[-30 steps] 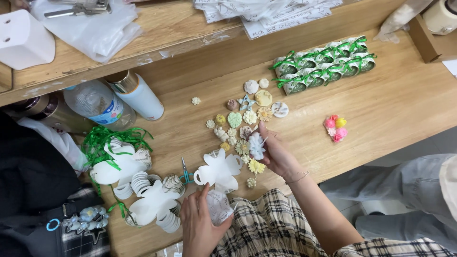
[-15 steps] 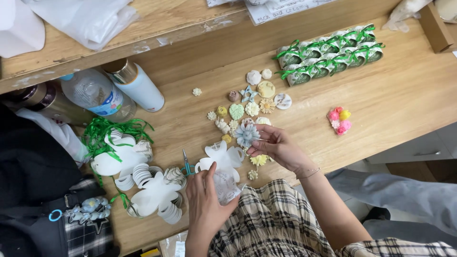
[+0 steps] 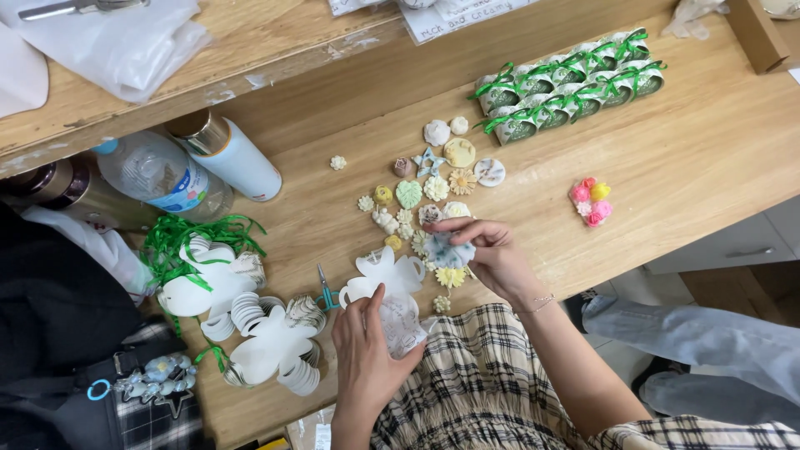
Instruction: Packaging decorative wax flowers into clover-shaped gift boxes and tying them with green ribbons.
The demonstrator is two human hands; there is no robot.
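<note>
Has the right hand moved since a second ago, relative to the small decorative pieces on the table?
Yes. The right hand lifted a bluish flower piece from the cluster toward the person's body.

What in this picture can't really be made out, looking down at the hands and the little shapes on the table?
- Head view: the right hand covers part of the pale blue flower piece, so its full shape is hidden.
- The left hand hides the lower part of the small clear bag; whether anything is inside cannot be told.
- The dark bottle is cut off by the left edge.
- The small scissors are too small to show detail.
</note>
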